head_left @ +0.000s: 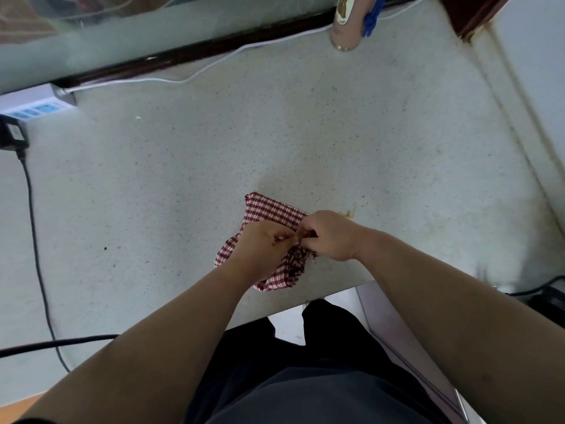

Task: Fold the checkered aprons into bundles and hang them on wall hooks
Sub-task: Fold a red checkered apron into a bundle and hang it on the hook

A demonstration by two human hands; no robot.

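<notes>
A pale speckled counter (pixel 305 133) is filling most of the view, and nothing is lying between the person and the cloth. At the upper left a white power strip (pixel 36 104) is sitting against the back edge, with a black plug (pixel 13 136) stuck in its near end. A black cord (pixel 36 240) is trailing from the plug down the left side of the frame. A white cord (pixel 195 75) is running from the strip along the foot of a frosted glass panel (pixel 122 35) towards the top right. There a tan bottle (pixel 345 29) is standing, with something blue (pixel 371 16) hanging just beside it; I cannot tell what the blue thing is. A small yellowish stain (pixel 348 213) is showing on the counter just beyond the right hand.

The red-and-white checkered apron (pixel 272 209) is lying bunched near the counter's front edge, a little right of centre and low in the frame. Its flatter folded part is pointing up the frame, and a gathered, twisted end is hanging towards the edge. Both hands are working on top of it, knuckle to knuckle. The left hand (pixel 263 243) is resting on the middle of the bundle with its fingers curled in, pinching cloth at the point where the hands are meeting. The right hand (pixel 330 234) is also curled tight, gripping the darker gathered part of the apron just below its knuckles. Neither hand is spread, and both bare forearms are reaching in from the bottom of the frame.
</notes>
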